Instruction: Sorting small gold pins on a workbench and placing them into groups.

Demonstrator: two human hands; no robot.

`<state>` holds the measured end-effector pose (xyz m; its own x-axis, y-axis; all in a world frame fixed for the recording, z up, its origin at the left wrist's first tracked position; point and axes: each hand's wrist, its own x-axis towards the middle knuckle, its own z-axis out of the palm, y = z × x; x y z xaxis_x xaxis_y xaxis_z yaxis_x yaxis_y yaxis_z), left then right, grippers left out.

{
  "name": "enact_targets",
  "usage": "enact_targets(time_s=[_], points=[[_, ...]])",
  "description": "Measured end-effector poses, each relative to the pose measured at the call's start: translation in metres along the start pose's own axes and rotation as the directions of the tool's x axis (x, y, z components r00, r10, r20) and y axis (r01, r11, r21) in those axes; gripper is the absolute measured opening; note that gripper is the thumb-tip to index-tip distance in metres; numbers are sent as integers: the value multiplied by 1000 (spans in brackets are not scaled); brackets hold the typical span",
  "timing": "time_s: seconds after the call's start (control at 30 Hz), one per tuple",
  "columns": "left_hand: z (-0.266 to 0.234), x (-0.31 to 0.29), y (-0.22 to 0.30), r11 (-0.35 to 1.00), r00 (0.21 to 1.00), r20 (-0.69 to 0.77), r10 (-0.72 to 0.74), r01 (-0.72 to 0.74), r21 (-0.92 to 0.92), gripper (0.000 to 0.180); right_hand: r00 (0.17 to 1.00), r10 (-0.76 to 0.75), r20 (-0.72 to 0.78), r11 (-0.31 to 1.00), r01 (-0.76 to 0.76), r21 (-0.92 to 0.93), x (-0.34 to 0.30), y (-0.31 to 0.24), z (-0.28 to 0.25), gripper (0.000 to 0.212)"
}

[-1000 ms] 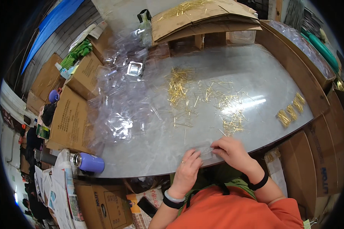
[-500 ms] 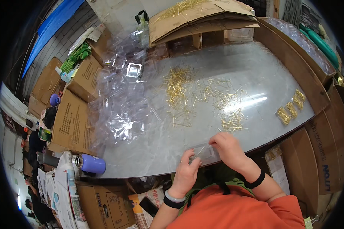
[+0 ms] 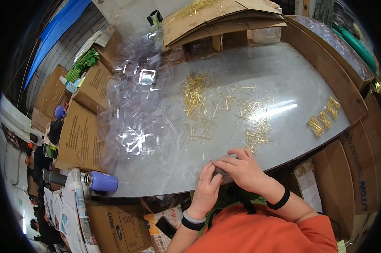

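Observation:
At the near edge of the table, my left hand curls its fingers around a small clear plastic box. My right hand lies over the same box, its fingertips meeting those of the left. Between them they hide most of the box, so its contents do not show. Just beyond my hands is a loose scatter of gold wire hooks. Farther off and to the left rises a denser heap of gold hooks.
Clear plastic packs pile up on the table's left. A purple bottle stands at the near left corner. Gold bundles line the right side, inside a cardboard border. A cardboard shelf stands at the back.
My right hand has moved left and come down over the clear box, covering it. Before, its fingers were pinched at the box's right side, and a thin gold piece showed inside.

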<state>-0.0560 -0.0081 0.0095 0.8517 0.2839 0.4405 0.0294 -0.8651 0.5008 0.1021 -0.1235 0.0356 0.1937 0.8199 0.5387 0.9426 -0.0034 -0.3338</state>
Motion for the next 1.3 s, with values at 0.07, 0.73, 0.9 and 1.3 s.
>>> enact_targets(time_s=[0.07, 0.73, 0.9, 1.3], points=[[0, 1, 1, 1000, 1000, 13, -9, 9, -2, 19, 998, 31, 51, 1000, -31, -1, -2, 0, -4, 34], [-17, 11, -9, 987, 998, 53, -14, 6, 162, 39, 968, 220, 118, 972, -209, -104, -34, 47, -11, 45], [13, 26, 3, 998, 991, 130, -5, -4, 62, 60, 944, 330, 9, 941, -328, -86, -47, 62, -34, 59], [35, 48, -6, 996, 996, 87, 24, -31, 79, 72, 986, 90, 139, 996, -86, -31, -30, 50, -23, 58]])
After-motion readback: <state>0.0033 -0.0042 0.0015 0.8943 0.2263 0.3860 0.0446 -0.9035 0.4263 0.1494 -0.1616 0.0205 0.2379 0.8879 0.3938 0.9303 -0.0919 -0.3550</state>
